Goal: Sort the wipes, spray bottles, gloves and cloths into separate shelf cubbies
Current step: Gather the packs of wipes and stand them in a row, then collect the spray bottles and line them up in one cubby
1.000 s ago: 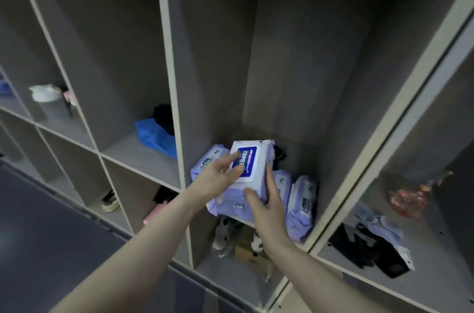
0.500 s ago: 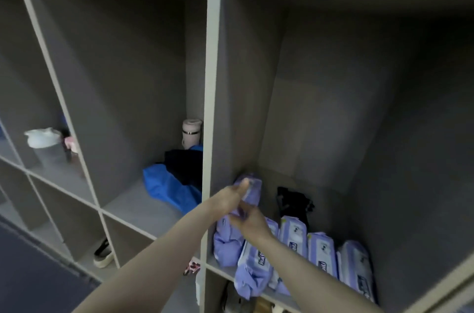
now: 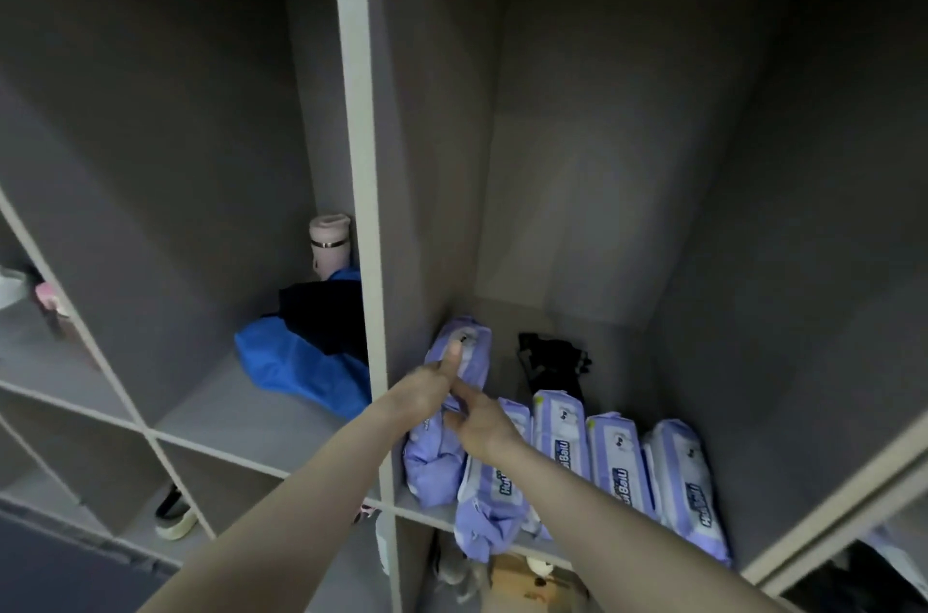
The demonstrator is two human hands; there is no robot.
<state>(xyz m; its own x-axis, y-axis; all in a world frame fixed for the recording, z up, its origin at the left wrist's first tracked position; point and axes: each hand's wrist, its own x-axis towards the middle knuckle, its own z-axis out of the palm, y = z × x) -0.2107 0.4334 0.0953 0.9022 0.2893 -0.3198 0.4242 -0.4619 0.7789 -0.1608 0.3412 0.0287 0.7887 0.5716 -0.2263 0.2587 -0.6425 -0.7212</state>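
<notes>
Since 1 second ago the wipes pack point(image 3: 454, 406) that both hands held flat, label up, over the row has been turned on edge and stood at the left end of its cubby, against the divider point(image 3: 374, 261); against half a second ago the hands have hardly shifted. The left hand point(image 3: 427, 391) has its thumb laid up the face of the pack and its fingers curled round the near edge, so it grips the pack. The right hand point(image 3: 479, 421) presses in from the other side, but its fingers are hidden behind the left hand and I cannot tell whether they are closed on the pack or only steadying it. To its right 4 more packs point(image 3: 610, 467) stand in a row on the same shelf board point(image 3: 427, 512), touching one another, with a black item point(image 3: 552, 361), perhaps gloves or a cloth, lying behind them. My reading is that the wipes now share 1 cubby and the black item still needs moving out. The cubbies are grey and dim. The next one left holds a blue cloth point(image 3: 296, 371) with a dark cloth point(image 3: 321, 316) on it and a pink bottle point(image 3: 329, 243) in the back corner. Lower compartments hold shoes and a box, too dark to read
</notes>
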